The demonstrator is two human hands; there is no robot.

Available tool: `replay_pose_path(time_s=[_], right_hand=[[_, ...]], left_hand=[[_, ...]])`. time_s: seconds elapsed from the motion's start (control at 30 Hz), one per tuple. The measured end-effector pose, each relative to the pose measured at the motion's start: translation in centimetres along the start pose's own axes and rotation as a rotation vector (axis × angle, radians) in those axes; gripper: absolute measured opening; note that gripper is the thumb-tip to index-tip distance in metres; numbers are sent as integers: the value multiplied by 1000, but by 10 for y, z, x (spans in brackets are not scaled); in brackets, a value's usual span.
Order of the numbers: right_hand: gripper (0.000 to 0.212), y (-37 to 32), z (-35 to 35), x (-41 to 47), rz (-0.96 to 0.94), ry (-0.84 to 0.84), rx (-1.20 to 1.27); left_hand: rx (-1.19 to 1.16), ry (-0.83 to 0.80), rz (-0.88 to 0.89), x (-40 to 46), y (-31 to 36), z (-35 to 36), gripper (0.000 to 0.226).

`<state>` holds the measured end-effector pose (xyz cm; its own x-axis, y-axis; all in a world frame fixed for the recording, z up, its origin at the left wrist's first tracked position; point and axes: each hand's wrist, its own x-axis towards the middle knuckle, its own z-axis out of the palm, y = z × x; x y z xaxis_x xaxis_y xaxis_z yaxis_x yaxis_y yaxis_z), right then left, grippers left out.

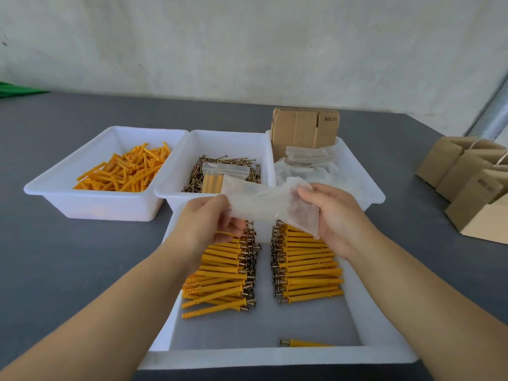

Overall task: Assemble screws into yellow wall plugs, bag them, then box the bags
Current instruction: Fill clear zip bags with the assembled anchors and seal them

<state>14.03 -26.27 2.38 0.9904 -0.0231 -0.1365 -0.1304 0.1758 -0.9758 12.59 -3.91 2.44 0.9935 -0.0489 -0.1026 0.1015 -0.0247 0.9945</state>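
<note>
Nearest the camera sits a white near tray (384, 350) holding the assembled plugs (308, 265), screws already pushed into the yellow sleeves and laid in two rows with the screw heads facing the middle gap, probably so a handful can be lifted from either side; one stray assembled piece (305, 342) lies alone by the front wall. Above the rows, both hands hold one small clear bag (264, 203): the left hand (206, 224) pinches its left edge between thumb and curled fingers, and the right hand (335, 213) grips the right edge the same way, apparently drawing the mouth apart for filling. The bag looks empty, so the bagging step seems just begun. Beyond the hands stand three white trays side by side: the left tray (55, 193) with loose yellow plugs (129, 169), the middle tray (176, 198) with loose screws (228, 160) and a filled bag (217, 178) lying on them, and the right tray (376, 196) with spare bags (305, 163) and flat cardboard (303, 127) propped at its back. Folded boxes (467, 174) wait far right on the grey table (68, 270).
</note>
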Motion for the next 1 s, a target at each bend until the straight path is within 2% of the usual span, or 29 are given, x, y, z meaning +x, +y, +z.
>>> replay_pose_path(time_s=[0.1,0.17,0.23,0.3,0.37,0.4,0.47,0.53,0.67,0.73,0.87,0.93,1.0], right_hand=[[10,-1,-1,0,-42,84,-24],[12,-1,0,-1,-119,104,-94],[14,-2,3,-4,-203,100,-205],[13,0,6,-8,-226,79,-338],[12,1,9,-11,-238,65,-482],[13,2,10,-11,-261,79,-548],[12,1,12,-11,-286,115,-613],[9,0,10,-11,-227,91,-559],[18,-1,11,-10,-7,-85,-326],[26,-1,12,-10,-17,-31,-305],[28,-2,8,-8,-197,255,-302],[28,-2,7,-11,-427,368,-449],[26,-2,11,-13,-620,390,-545]], left_hand=[[-82,102,-5,5,-1,-4,46],[-120,147,-14,5,-1,-5,30],[-209,84,-23,5,-3,-5,20],[-244,-79,-12,4,-5,-7,38],[-157,-201,16,2,-4,-5,60],[-117,-203,42,2,-4,-4,59],[-35,-142,146,1,-5,0,37],[75,-85,249,1,-7,2,24],[260,-74,340,-2,-8,4,20],[390,-67,412,-4,-7,7,19],[385,44,514,-4,-4,11,21],[333,98,516,-5,-3,12,23],[286,149,508,-7,-3,13,23]])
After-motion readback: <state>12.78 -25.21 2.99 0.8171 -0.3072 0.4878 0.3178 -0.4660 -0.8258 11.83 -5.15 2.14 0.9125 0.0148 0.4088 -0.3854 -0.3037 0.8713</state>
